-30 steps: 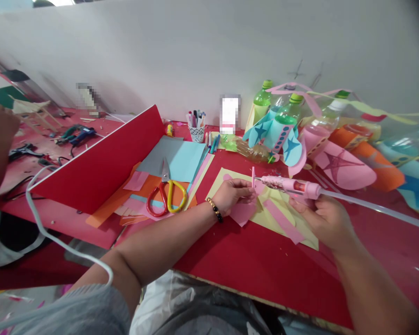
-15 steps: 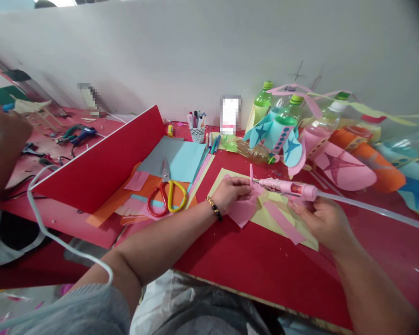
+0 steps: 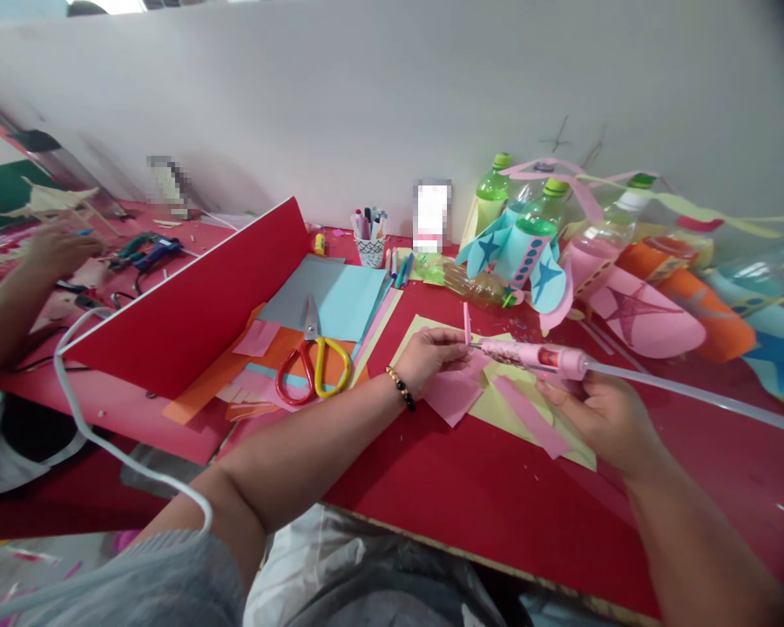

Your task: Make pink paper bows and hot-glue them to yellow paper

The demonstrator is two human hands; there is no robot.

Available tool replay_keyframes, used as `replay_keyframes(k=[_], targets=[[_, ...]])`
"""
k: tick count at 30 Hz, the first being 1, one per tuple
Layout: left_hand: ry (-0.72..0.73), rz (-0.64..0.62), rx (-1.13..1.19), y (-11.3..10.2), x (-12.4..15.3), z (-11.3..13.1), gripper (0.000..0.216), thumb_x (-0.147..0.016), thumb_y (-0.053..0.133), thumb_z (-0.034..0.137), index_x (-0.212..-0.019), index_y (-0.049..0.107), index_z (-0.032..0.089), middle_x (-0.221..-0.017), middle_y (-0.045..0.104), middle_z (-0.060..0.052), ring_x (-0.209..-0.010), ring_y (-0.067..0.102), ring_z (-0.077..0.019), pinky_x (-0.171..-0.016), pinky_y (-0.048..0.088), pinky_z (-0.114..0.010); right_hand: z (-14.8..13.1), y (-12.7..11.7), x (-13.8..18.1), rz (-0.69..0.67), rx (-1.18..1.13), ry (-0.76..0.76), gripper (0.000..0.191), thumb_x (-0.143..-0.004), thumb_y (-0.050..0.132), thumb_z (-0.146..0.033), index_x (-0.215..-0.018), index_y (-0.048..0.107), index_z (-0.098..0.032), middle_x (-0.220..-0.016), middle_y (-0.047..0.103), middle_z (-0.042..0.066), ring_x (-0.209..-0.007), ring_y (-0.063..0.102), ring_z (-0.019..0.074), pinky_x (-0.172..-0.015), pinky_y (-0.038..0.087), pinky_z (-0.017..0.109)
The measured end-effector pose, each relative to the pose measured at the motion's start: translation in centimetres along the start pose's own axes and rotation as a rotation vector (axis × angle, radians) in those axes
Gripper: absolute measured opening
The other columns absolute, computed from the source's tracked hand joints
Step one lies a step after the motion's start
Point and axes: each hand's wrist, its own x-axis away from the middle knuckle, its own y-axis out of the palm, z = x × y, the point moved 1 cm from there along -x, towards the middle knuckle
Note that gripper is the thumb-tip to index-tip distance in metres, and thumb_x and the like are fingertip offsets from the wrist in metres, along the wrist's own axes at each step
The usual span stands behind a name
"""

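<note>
In my right hand [image 3: 604, 414] is a pink hot glue gun [image 3: 532, 355], with a long translucent glue stick [image 3: 686, 394] running out of its back. Its metal nozzle points left, close to a narrow pink paper strip [image 3: 467, 324]. My left hand [image 3: 435, 359] pinches that strip upright between its fingertips; whether the nozzle touches it I cannot tell. Under both hands lie a pink paper piece [image 3: 456, 401], another pink strip [image 3: 529, 416] and pale yellow sheets [image 3: 578, 446] on the red table [image 3: 496, 496].
Red-and-yellow-handled scissors [image 3: 314, 357] lie on coloured paper left of my hands. Behind stand a pen cup [image 3: 370, 251], a phone [image 3: 432, 216] and several paper-decorated bottles [image 3: 539, 222]. A red divider [image 3: 202, 322] separates a co-worker's hand [image 3: 62, 248] and pliers [image 3: 150, 252]. A white cord [image 3: 111, 444] crosses at left.
The glue gun and the pinched strip have shifted slightly left together. At far left the co-worker's hand has moved right and down.
</note>
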Motion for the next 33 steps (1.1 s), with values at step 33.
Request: replay_keyframes(k=[33], targets=[[-0.044, -0.021, 0.037, 0.3, 0.4, 0.5, 0.026, -0.061, 0.079, 0.018, -0.080, 0.063, 0.011, -0.067, 0.064, -0.001, -0.051, 0.058, -0.0079, -0.054, 0.048, -0.022, 5.3, -3.1, -0.8, 0.252, -0.530, 0.411, 0.018, -0.069, 0.073, -0.029, -0.069, 0.062, -0.015, -0.057, 0.061, 0.005, -0.053, 0.055, 0.0138, -0.051, 0.042, 0.026]])
